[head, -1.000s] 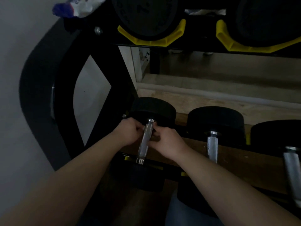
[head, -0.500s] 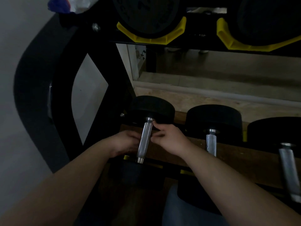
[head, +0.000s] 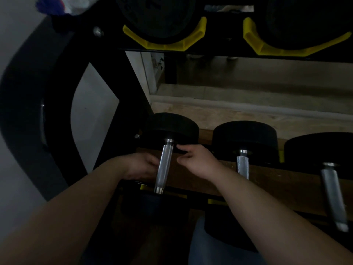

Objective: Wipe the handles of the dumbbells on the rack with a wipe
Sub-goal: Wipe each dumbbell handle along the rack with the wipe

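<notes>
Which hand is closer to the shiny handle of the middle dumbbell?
The right hand. It sits between the leftmost handle and the middle handle. The left hand is farther, on the other side of the leftmost handle.

- Dim view down onto a black dumbbell rack point(head: 107, 60).
- Three dumbbells lie side by side on the lower shelf, black heads away from the viewer and metal handles pointing back.
- The left grip point(head: 141, 166) sits against the left side of the leftmost dumbbell handle point(head: 165, 165), fingers curled towards it.
- The right grip point(head: 196, 159) is just beside the top of that handle on the right, fingers reaching towards it.
- The middle dumbbell point(head: 244, 136) and the right dumbbell point(head: 333, 196) lie untouched.
- Above, yellow cradles point(head: 166, 44) hold larger black weights.
</notes>
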